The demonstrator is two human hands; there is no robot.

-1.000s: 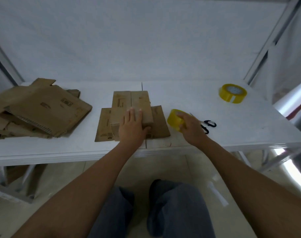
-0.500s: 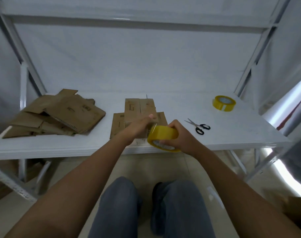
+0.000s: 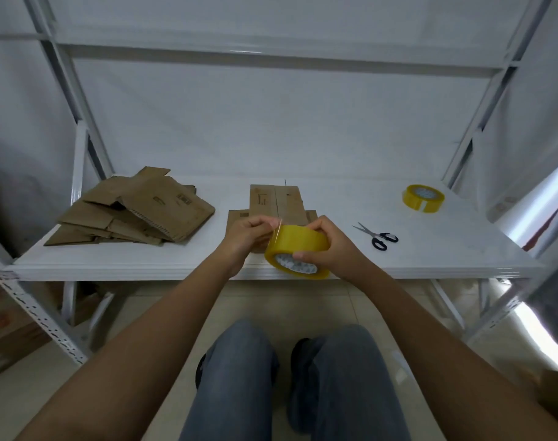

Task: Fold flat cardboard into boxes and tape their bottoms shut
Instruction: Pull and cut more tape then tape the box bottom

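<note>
Two hands up front, just above the near table edge (image 3: 175, 272). My right hand (image 3: 330, 248) grips the tape roll (image 3: 298, 251), thumb at the core, fingers curled over the top. My left hand (image 3: 250, 235) pinches the loose tape end at the roll's upper left edge. Roll is tilted, core facing me, held in the air and not resting on the table. Just behind the hands: folded cardboard box (image 3: 276, 202) lying on the table, flaps spread out at its sides, partly hidden by my hands. Right of it, apart: black-handled scissors (image 3: 377, 237), blades pointing left. Left side: messy pile of flat cardboard (image 3: 137, 214). Far right corner: second tape roll (image 3: 423, 198), lying flat. Behind everything: white rack frame (image 3: 80, 100) and a white backdrop.
</note>
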